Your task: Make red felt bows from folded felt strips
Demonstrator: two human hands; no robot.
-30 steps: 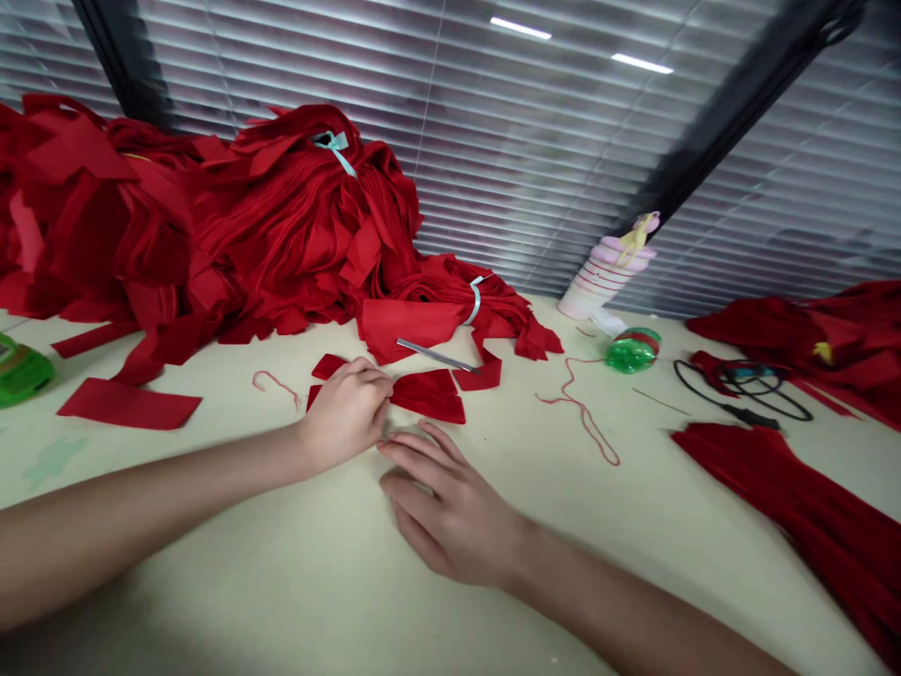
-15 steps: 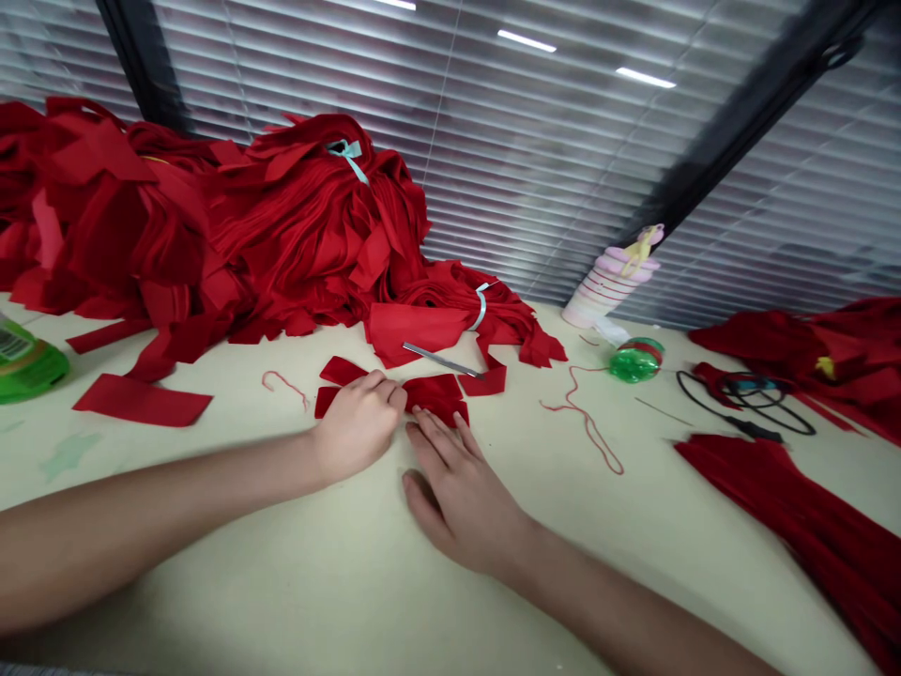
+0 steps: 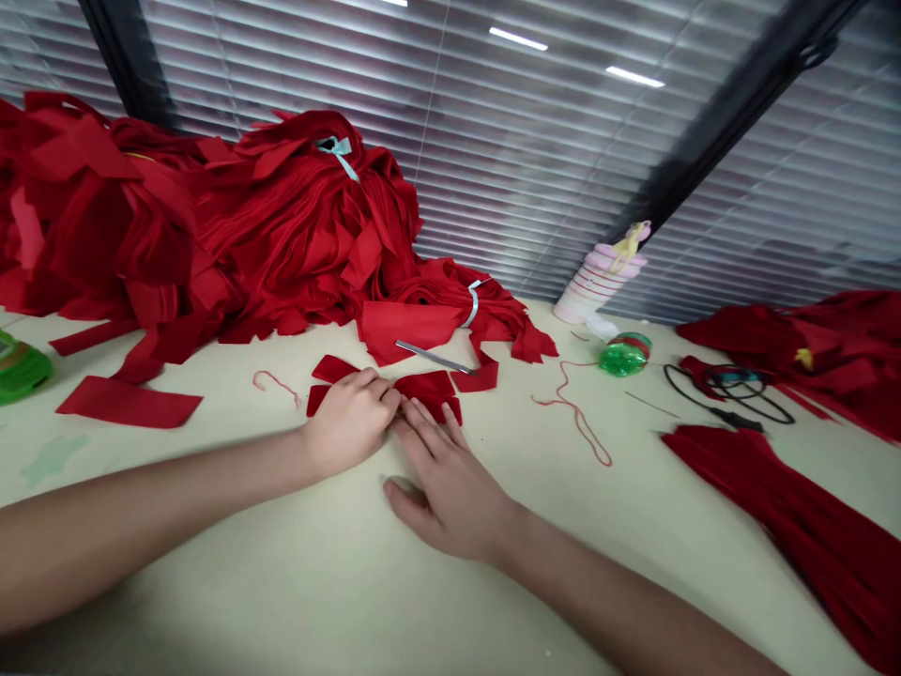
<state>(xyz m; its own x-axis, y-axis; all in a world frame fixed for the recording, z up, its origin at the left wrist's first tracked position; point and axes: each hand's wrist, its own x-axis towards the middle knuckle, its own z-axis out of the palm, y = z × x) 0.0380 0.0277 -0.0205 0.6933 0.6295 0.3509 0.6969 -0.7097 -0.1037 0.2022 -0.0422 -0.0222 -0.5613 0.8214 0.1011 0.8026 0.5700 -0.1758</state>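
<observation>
A red fabric bow (image 3: 431, 387) with spread tails lies flat on the pale table (image 3: 302, 563). My left hand (image 3: 352, 418) is closed over its middle, fingers curled and pressed together; the pinched part is hidden under them. Against its right side lies my right hand (image 3: 450, 483), fingers stretched out flat and thumb apart, with the fingertips touching the lower edge of the fabric. Just beyond the bow rest metal tweezers or a similar thin metal tool (image 3: 435, 357). A loose red thread (image 3: 278, 383) lies to the left of the bow.
Piled red fabric strips (image 3: 282, 216) line the back, near window blinds (image 3: 493, 141). A pink-and-white thread cone (image 3: 598, 282), green thread spool (image 3: 625, 355), tangled red thread (image 3: 577, 413) and black cord (image 3: 732, 413) are at right. More red cloth (image 3: 781, 526) covers the right side.
The view has shifted slightly. My right hand has slid a little left and up, closer to my left hand, which stays closed on the bow.
</observation>
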